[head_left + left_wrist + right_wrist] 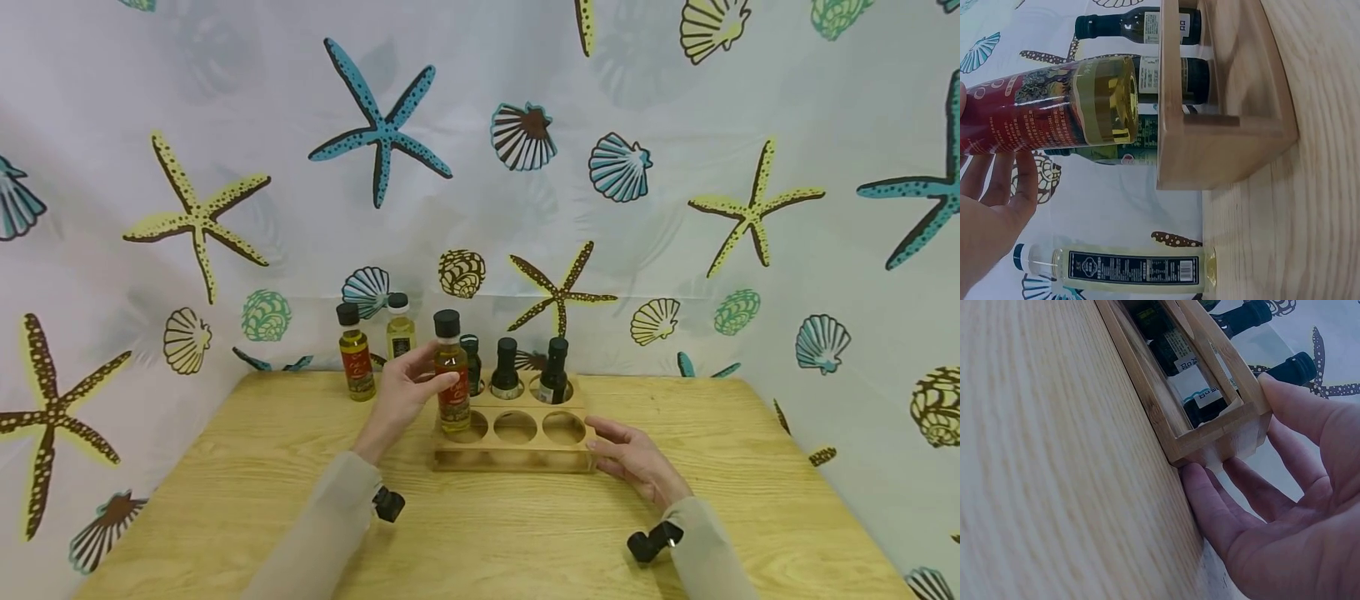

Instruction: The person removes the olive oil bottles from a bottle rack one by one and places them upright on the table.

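Note:
My left hand grips a bottle of golden oil with a red label and black cap. Its base hangs just above the front-left hole of a wooden bottle rack; in the left wrist view a small gap shows between the bottle and the rack. My right hand touches the rack's right end. The right wrist view has the thumb at the top edge and extended fingers against the end face. Dark bottles stand in the rack's back row, the leftmost partly hidden.
Left of the rack, another red-label oil bottle and a pale yellow oil bottle stand on the wooden table. A patterned curtain hangs behind and around the table. The rack's front-middle hole and front-right hole hold no bottle.

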The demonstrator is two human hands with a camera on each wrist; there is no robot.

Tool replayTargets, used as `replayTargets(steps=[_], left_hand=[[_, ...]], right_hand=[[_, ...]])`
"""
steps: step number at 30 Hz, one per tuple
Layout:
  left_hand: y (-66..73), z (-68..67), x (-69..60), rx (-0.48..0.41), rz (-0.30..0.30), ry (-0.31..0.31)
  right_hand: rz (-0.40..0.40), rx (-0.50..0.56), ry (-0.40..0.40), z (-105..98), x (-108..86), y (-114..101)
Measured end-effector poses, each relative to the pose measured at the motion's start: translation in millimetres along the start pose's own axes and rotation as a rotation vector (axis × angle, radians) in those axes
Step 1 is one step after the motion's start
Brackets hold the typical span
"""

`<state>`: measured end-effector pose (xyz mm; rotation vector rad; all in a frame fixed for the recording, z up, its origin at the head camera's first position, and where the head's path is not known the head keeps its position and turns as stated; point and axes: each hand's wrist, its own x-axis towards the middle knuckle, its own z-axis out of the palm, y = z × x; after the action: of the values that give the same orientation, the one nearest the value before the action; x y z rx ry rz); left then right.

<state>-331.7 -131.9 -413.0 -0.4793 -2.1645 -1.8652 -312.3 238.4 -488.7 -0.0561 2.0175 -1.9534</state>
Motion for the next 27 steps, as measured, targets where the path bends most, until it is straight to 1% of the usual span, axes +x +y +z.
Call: replayTargets(steps=[6,13,17,22,27], left_hand=[[-3.2,-10.6,-4.2,0.021,-0.044,0.033],[-6.4,-23.0,-5.7,0.039,-0.033,0.050],[-9.2,-33.0,-5.7,0.053,-0.053,0.033],[-11.2,-45.5,-4.4,0.084,-0.087,-0.009],[-15.2,-56.3,-2.9,0.089,-0.088,-0.024]], right_hand=[[0.010,0.002,0.004,2,-0.2,-1],[0.019,0.005,0.020,3,-0.3,-2],[0.024,0.010,0.025,3,0.3,-1],[0.024,0.006,0.030,2,0.9,-1],[0.023,0.009,0.039,2,1.9,-2]])
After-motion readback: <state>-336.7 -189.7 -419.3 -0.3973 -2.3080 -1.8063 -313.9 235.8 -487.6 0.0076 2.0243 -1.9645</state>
